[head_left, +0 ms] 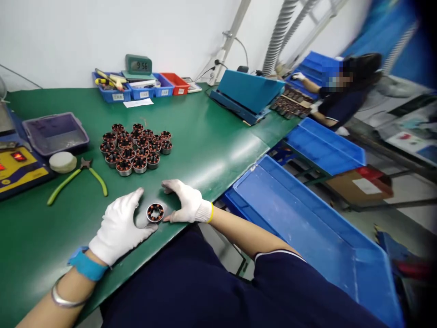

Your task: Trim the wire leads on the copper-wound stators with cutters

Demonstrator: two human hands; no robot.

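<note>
A single motor stator (155, 212), a metal ring with copper windings inside, lies on the green table between my two gloved hands. My left hand (121, 223) is on its left side, thumb and fingers apart in a curve, with the thumb tip close to the ring's lower edge. On the other side, my right hand (187, 201) is also spread, its thumb and forefinger apart and near the ring. Neither hand visibly grips it. Beyond them stands a cluster of several similar stators (126, 155). Green-handled cutters (82, 175) lie to the left of the cluster.
A purple tray (56, 132), a white round pad (63, 161) and a yellow-blue device (22, 168) are at left. Small bins (116, 94) and a clock (138, 64) stand behind. Right are a blue-green stand (246, 93), a large blue crate (300, 228) and a co-worker (344, 100).
</note>
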